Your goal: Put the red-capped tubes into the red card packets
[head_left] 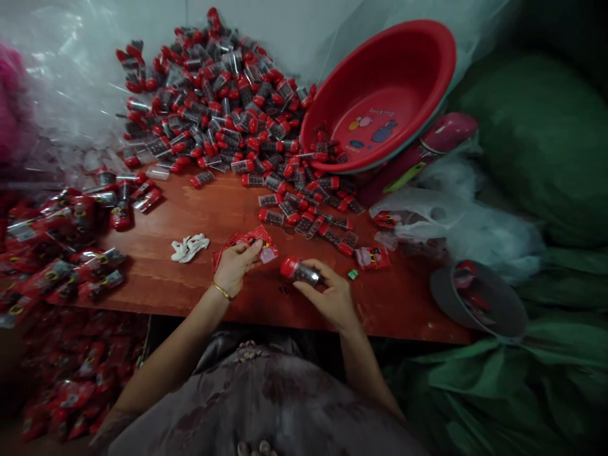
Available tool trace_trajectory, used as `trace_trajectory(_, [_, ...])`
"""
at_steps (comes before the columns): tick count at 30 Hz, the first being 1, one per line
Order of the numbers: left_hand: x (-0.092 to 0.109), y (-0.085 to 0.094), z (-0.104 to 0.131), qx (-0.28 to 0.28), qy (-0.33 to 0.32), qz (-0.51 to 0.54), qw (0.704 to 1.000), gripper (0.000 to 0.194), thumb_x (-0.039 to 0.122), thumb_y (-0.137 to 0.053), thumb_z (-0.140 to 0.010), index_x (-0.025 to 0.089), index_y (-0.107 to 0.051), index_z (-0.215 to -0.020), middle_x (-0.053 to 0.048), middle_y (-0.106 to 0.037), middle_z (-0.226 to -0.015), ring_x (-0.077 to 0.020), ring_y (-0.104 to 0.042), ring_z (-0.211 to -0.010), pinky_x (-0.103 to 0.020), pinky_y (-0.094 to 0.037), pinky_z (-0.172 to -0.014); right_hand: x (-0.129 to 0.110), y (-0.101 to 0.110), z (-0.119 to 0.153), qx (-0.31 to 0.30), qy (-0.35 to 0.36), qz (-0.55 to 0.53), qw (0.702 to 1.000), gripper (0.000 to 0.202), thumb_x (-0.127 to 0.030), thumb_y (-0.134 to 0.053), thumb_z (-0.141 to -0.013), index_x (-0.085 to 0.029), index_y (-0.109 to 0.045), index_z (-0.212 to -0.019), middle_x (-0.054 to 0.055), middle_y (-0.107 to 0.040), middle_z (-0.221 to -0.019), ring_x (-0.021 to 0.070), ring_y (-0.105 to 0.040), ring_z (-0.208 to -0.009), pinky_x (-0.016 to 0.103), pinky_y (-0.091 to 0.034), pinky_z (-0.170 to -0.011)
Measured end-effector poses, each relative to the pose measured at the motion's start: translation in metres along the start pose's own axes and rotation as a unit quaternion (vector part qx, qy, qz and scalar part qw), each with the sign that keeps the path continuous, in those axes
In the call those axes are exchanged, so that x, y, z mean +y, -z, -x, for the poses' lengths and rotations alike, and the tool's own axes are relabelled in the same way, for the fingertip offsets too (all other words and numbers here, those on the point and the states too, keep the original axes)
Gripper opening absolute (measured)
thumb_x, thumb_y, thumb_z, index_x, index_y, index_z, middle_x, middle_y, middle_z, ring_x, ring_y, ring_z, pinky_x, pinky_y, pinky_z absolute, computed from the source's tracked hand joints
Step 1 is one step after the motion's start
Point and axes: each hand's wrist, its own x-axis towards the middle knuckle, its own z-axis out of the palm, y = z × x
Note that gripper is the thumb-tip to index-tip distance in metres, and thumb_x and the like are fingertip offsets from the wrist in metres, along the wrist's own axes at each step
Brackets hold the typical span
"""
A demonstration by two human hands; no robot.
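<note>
Between the fingers of my left hand [236,268] is a flat red printed packet [268,244], pinched near its middle. My right hand [331,294] grips a small clear tube with a red cap [300,271] by its clear end, the cap pointing left toward the packet. The tube's inside looks dark. Tube and packet are apart, both held over the near part of the reddish wooden table [209,206]. A crumpled white scrap [189,247] lies left of my left hand. Right of my right hand rest another red packet [373,258] and a tiny green piece [352,274].
A large heap of red-capped tubes [218,107] covers the back of the table, spilling toward me beside a tilted red basin [380,82]. Filled red packets [71,221] pile up at left, more on the floor. At right stand plastic bags [456,215] and a grey container [444,288].
</note>
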Motion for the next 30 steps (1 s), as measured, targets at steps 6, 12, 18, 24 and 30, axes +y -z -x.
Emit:
trace_trajectory(6, [-0.002,-0.004,0.007,-0.042,-0.037,-0.039,0.998,0.044,0.045,-0.084,-0.042,0.011,-0.067,-0.065,-0.001,-0.065,-0.061,-0.0104,-0.057,-0.057,-0.024,-0.044,-0.059,-0.021,-0.009,0.006,-0.030,0.027,-0.028,0.999,0.026,-0.030,-0.069,-0.069,-0.020,-0.064,-0.093,0.000,-0.067,-0.080,0.0147,-0.061,-0.069,0.024,-0.049,-0.066])
trace_trajectory(12, [0.003,-0.001,0.015,-0.053,-0.101,-0.094,0.989,0.037,0.043,-0.081,-0.050,0.012,-0.071,-0.067,0.001,-0.061,-0.056,-0.0063,-0.046,-0.050,-0.020,-0.033,-0.048,-0.017,-0.022,0.002,-0.015,0.006,-0.057,0.998,0.026,-0.031,-0.069,-0.069,-0.019,-0.063,-0.092,0.000,-0.067,-0.079,0.0147,-0.061,-0.068,0.025,-0.050,-0.066])
trace_trajectory(18, [0.001,-0.001,0.015,-0.076,-0.105,-0.077,0.989,0.035,0.036,-0.084,-0.047,0.014,-0.072,-0.072,-0.001,-0.068,-0.068,-0.0091,-0.054,-0.060,-0.022,-0.042,-0.061,-0.015,-0.033,0.003,0.028,0.001,-0.050,0.998,0.032,-0.033,-0.070,-0.069,-0.020,-0.062,-0.097,0.002,-0.068,-0.086,0.0168,-0.063,-0.075,0.028,-0.051,-0.071])
trace_trajectory(24, [-0.012,0.001,0.009,-0.045,-0.067,-0.067,0.994,0.035,0.035,-0.085,-0.042,0.012,-0.067,-0.061,0.002,-0.063,-0.059,-0.0062,-0.050,-0.052,-0.020,-0.038,-0.054,-0.018,-0.037,0.001,0.063,0.054,0.022,0.996,0.027,-0.032,-0.066,-0.073,-0.021,-0.061,-0.097,0.003,-0.069,-0.087,0.0169,-0.063,-0.075,0.029,-0.051,-0.073])
trace_trajectory(30, [-0.020,-0.006,0.018,0.001,-0.091,-0.011,0.996,0.036,0.033,-0.087,-0.039,0.013,-0.065,-0.061,0.002,-0.065,-0.060,-0.0072,-0.053,-0.056,-0.021,-0.042,-0.059,-0.021,-0.045,0.000,0.080,0.044,0.019,0.996,0.022,-0.031,-0.061,-0.077,-0.021,-0.059,-0.097,0.000,-0.067,-0.081,0.0148,-0.061,-0.069,0.025,-0.049,-0.066])
